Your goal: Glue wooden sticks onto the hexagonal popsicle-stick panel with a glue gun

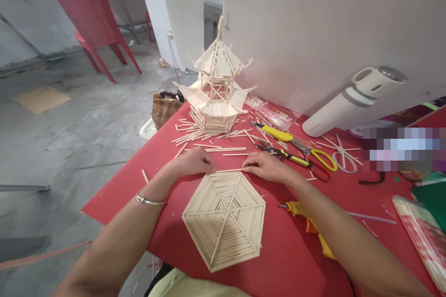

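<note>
A flat hexagonal panel of thin wooden sticks [240, 232] lies on the red table in front of me, with spokes meeting at its middle. Along its far edge runs a single wooden stick [226, 171]. My left hand [195, 160] is closed in a pinch at the stick's left end, fingertips partly hidden. At the right end, my right hand [267, 166] pinches the stick between thumb and fingers. Beyond my hands stands a tiered pagoda model [219, 88] made of the same sticks, with loose sticks [188, 135] scattered round its base.
Right of the panel lies a yellow glue gun [295, 209]. Farther back are a yellow utility knife [277, 132], pliers [296, 158], scissors [324, 160] and a white thermos [343, 106]. Packed sticks [418, 241] lie far right. A red chair [88, 14] stands on the floor.
</note>
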The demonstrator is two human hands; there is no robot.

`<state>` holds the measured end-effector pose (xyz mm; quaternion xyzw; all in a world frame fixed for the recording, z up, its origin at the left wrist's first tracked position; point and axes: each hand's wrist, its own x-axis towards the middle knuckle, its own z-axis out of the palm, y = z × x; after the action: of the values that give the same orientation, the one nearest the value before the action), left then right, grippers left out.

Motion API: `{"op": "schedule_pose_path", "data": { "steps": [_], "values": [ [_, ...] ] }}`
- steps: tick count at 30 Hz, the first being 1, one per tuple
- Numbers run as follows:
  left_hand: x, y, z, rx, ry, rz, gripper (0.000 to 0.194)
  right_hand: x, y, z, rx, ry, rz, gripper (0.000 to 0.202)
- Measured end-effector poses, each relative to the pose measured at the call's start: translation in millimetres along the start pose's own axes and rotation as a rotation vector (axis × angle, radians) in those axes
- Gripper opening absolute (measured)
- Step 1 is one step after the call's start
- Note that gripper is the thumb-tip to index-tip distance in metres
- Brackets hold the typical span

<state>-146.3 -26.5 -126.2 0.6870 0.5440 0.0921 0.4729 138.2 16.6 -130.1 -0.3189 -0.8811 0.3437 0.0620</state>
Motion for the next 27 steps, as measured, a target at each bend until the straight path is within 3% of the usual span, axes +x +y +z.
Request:
{"op": "schedule_pose_path", "data": {
  "steps": [27],
  "values": [
    [-2.2, 0.5, -0.5, 0.065, -0.009, 0.039, 0.018, 0.6, -5.2, 3.3, -0.053, 0.043, 0.078, 0.013]
  ]
}}
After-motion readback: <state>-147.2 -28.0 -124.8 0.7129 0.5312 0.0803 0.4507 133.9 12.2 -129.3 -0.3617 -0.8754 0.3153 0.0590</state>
